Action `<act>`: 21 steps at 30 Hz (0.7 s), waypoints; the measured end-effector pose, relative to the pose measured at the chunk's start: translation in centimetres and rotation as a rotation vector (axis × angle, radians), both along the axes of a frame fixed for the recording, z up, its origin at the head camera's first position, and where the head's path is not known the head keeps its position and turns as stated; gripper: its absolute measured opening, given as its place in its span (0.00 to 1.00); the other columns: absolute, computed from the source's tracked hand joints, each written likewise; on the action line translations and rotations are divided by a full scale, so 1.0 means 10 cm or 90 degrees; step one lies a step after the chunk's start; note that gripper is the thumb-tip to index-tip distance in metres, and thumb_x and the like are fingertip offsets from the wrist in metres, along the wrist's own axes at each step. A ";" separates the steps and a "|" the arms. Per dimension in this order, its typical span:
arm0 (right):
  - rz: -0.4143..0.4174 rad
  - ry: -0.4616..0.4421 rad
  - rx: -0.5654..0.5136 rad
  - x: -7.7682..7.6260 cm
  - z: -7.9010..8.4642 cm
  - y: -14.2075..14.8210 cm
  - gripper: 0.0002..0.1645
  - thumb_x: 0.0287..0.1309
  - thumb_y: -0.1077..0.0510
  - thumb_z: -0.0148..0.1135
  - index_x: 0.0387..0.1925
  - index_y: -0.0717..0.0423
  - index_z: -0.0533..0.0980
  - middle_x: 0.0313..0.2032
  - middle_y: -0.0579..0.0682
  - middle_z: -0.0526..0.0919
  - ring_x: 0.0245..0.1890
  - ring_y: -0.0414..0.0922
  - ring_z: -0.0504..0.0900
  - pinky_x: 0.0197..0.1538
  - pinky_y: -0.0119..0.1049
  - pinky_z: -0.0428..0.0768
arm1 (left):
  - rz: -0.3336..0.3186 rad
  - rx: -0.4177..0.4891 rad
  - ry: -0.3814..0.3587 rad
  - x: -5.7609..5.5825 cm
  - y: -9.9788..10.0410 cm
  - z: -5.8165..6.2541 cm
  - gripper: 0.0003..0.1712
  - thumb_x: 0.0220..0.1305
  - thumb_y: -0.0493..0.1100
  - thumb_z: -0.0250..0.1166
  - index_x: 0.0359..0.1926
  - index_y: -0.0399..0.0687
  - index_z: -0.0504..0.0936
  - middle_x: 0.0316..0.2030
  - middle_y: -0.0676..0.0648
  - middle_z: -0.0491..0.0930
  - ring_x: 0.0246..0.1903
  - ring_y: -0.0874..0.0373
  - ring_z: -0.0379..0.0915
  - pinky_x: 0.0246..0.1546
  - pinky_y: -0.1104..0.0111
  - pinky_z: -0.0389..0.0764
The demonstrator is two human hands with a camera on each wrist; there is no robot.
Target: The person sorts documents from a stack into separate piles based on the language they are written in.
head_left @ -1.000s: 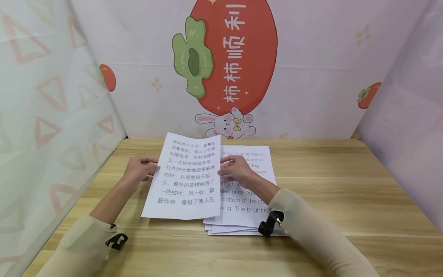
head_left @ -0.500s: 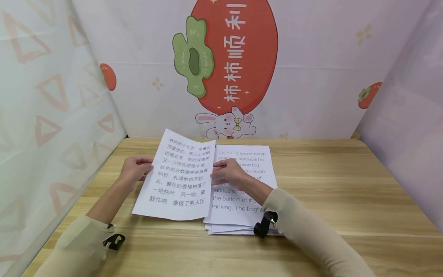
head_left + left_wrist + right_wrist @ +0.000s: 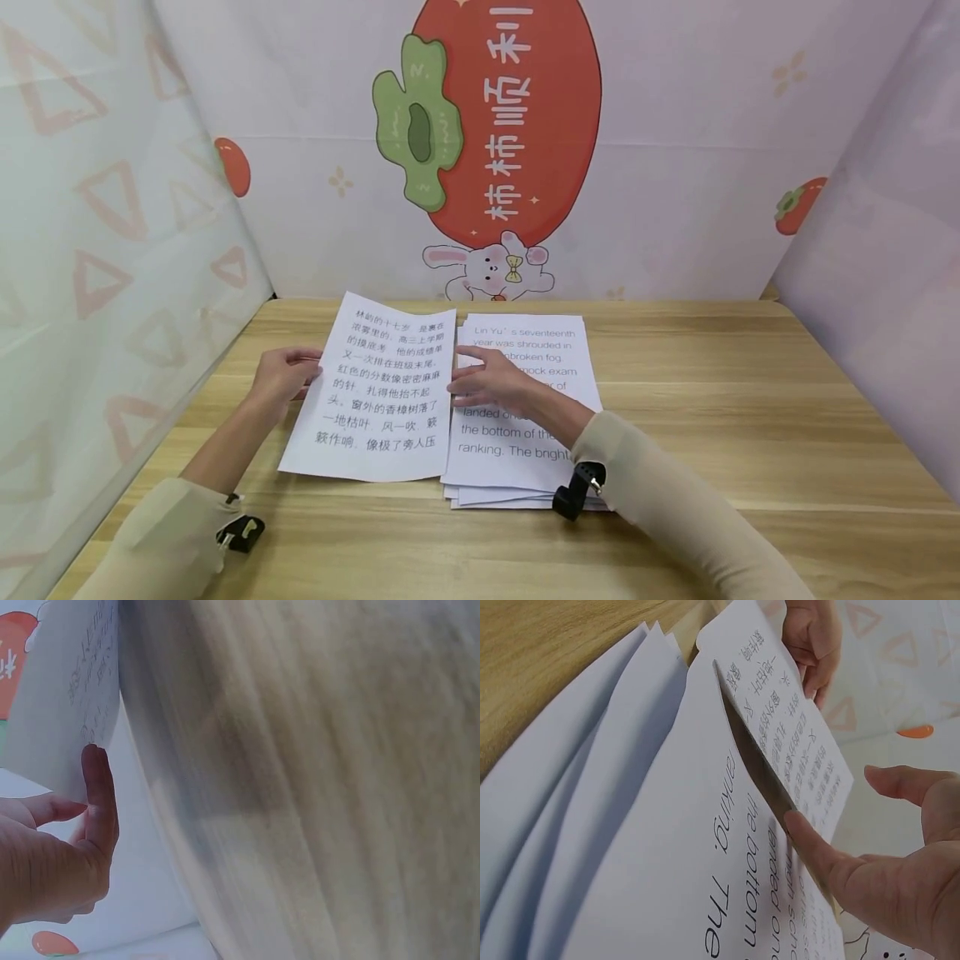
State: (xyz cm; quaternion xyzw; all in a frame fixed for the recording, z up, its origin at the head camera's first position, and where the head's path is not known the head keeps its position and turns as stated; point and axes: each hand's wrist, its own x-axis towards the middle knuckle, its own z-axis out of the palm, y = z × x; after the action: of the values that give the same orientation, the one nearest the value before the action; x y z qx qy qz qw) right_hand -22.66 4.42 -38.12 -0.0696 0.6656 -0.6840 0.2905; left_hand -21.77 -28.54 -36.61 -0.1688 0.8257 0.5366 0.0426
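My left hand [image 3: 279,385] pinches the left edge of a white sheet of paper [image 3: 378,342] printed with Chinese characters. The sheet tilts up and bows slightly. In the left wrist view, thumb and index finger [image 3: 97,784] meet at its edge. My right hand [image 3: 497,387] is at the opposite edge, over a stack of papers [image 3: 517,473] whose top page bears English text. The right wrist view shows its thumb [image 3: 900,784] well apart from the index finger [image 3: 814,844], whose tip is right at the sheet's edge.
The stack's lower pages [image 3: 562,787] fan out unevenly at the near edge. A wooden table [image 3: 735,400] lies underneath, and a printed curtain [image 3: 675,167] with a persimmon and a rabbit rises behind it. Black wrist cameras [image 3: 573,492] sit on both sleeves.
The Chinese-text sheet has shifted left and turned clockwise a little, uncovering more of the English page. Both hands moved left with it, and the right thumb and fingers now look more spread.
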 end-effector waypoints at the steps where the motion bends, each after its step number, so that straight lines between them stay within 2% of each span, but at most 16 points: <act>1: 0.007 0.001 0.000 0.00 0.00 0.01 0.51 0.64 0.72 0.63 0.82 0.57 0.49 0.69 0.70 0.69 0.62 0.62 0.79 0.61 0.49 0.84 | 0.001 0.001 0.000 0.00 0.00 -0.01 0.24 0.74 0.32 0.57 0.68 0.28 0.72 0.47 0.43 0.79 0.34 0.64 0.77 0.34 0.74 0.85; 7: 0.032 -0.002 0.004 0.00 -0.01 0.03 0.53 0.64 0.72 0.61 0.83 0.53 0.47 0.70 0.70 0.67 0.64 0.61 0.78 0.62 0.47 0.84 | 0.021 -0.003 -0.008 0.00 0.00 -0.05 0.26 0.73 0.31 0.58 0.70 0.30 0.70 0.52 0.41 0.77 0.37 0.64 0.75 0.34 0.77 0.83; 11: 0.039 0.009 0.014 0.00 -0.02 0.03 0.53 0.64 0.72 0.61 0.83 0.52 0.47 0.71 0.70 0.67 0.65 0.61 0.77 0.62 0.47 0.83 | 0.022 -0.011 -0.013 0.01 0.01 -0.06 0.28 0.73 0.34 0.58 0.72 0.31 0.68 0.58 0.36 0.74 0.45 0.57 0.76 0.36 0.76 0.83; 16: 0.041 0.019 0.024 -0.01 -0.02 0.03 0.53 0.62 0.72 0.63 0.83 0.52 0.49 0.68 0.70 0.70 0.64 0.61 0.78 0.62 0.46 0.84 | 0.021 -0.015 -0.036 0.03 0.06 -0.04 0.32 0.74 0.40 0.57 0.75 0.35 0.65 0.68 0.32 0.67 0.59 0.43 0.72 0.53 0.63 0.80; 18: 0.041 0.017 0.026 0.00 -0.02 0.03 0.54 0.62 0.72 0.63 0.83 0.52 0.50 0.68 0.70 0.71 0.63 0.61 0.79 0.61 0.45 0.84 | 0.023 -0.018 -0.046 0.04 0.09 -0.03 0.33 0.74 0.42 0.56 0.75 0.36 0.64 0.69 0.32 0.66 0.63 0.41 0.69 0.61 0.55 0.77; 21: 0.040 0.017 0.028 0.00 -0.02 0.03 0.53 0.62 0.72 0.64 0.82 0.51 0.51 0.68 0.71 0.71 0.63 0.61 0.79 0.61 0.45 0.84 | 0.020 -0.029 -0.052 0.06 0.12 -0.03 0.33 0.74 0.43 0.56 0.75 0.37 0.63 0.70 0.31 0.65 0.65 0.39 0.65 0.65 0.50 0.72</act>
State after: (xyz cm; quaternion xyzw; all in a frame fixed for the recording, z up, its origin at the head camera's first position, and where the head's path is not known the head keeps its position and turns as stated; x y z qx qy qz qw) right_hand -22.61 4.71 -38.27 -0.0934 0.6818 -0.6586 0.3044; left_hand -21.20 -27.35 -36.91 -0.2046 0.8324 0.5110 0.0642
